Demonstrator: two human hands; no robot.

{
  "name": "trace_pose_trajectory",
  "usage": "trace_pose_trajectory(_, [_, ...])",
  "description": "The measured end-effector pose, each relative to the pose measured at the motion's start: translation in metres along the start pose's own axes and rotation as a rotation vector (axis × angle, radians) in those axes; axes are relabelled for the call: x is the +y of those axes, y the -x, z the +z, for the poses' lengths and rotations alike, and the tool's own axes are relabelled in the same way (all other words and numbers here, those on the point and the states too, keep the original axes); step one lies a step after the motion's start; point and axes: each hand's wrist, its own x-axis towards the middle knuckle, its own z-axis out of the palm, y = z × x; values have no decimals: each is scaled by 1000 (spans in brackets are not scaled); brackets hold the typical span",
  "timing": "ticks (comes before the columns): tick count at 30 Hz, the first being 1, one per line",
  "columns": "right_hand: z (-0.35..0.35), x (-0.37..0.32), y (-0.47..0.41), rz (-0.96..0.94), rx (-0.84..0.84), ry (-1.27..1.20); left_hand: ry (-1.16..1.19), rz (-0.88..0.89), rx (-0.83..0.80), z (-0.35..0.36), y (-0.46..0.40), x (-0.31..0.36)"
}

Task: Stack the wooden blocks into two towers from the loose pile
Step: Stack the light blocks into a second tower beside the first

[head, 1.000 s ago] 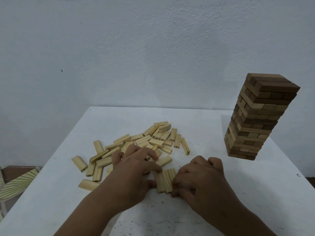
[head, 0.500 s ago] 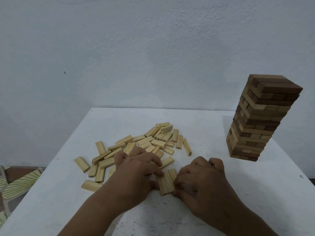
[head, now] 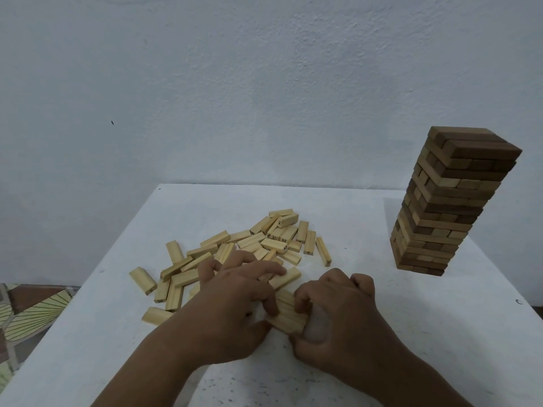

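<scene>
A loose pile of light wooden blocks (head: pixel 252 245) lies on the white table (head: pixel 440 318), left of centre. At the table's right stands a tall tower of darker blocks (head: pixel 446 207). Near the front, a small row of light blocks (head: pixel 289 314) lies side by side between my hands. My left hand (head: pixel 232 306) holds the row's left side with curled fingers and its index finger on top. My right hand (head: pixel 338 315) grips the row's right side, fingers curled around it. The row's ends are partly hidden by my fingers.
A plain wall stands behind the table's far edge. A patterned floor (head: pixel 26 312) shows past the table's left edge. The tower stands near the right edge, well apart from my hands.
Both hands have closed tighter on the small row of blocks, and the row has turned to lie more across. The pile and tower have not moved.
</scene>
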Motion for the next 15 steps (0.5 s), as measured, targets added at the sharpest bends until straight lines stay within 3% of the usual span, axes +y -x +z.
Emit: trace_pose_trajectory(15, [-6,6,2,-20,-99,-28,-61,54,-17,0,-2,2])
